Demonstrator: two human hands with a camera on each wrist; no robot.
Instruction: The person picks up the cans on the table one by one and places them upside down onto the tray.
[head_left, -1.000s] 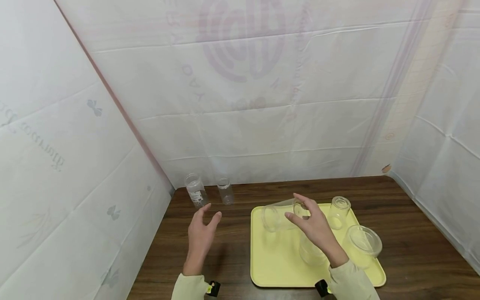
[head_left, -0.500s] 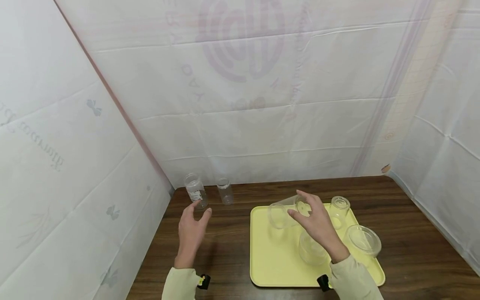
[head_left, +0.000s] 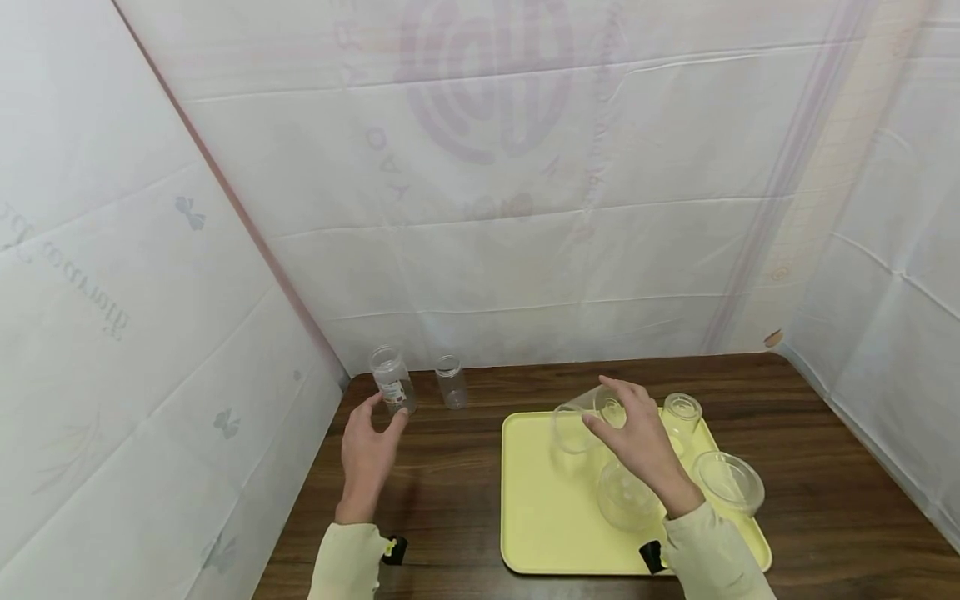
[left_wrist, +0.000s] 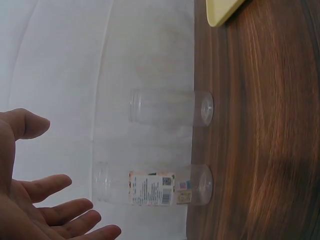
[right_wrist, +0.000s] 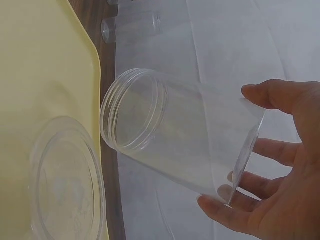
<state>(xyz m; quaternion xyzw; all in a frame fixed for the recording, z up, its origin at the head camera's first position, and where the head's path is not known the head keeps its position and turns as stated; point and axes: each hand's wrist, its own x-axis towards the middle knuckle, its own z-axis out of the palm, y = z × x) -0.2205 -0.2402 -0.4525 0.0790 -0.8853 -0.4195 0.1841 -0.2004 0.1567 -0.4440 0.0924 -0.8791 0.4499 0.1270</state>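
My right hand (head_left: 637, 446) grips a clear plastic jar (right_wrist: 175, 135) around its base end. The jar is tilted, its threaded open mouth pointing left over the yellow tray (head_left: 540, 521). My left hand (head_left: 367, 454), thumb and fingers spread, is in front of a clear jar with a printed label (left_wrist: 152, 189). In the left wrist view a gap shows between those fingers and the labelled jar. Beside that jar stands a smaller clear jar (head_left: 452, 385), upright on the wooden table.
A low, clear round container (head_left: 624, 504) rests on the tray below my right hand. Along the tray's right side are a clear glass-like jar (head_left: 681, 417) and a wide round clear container (head_left: 729, 483). White cloth walls (head_left: 495, 275) enclose the table (head_left: 442, 492).
My left hand has moved left to the labelled jar. My right hand has shifted slightly right and up, turning the held jar so its mouth faces more toward the head camera.
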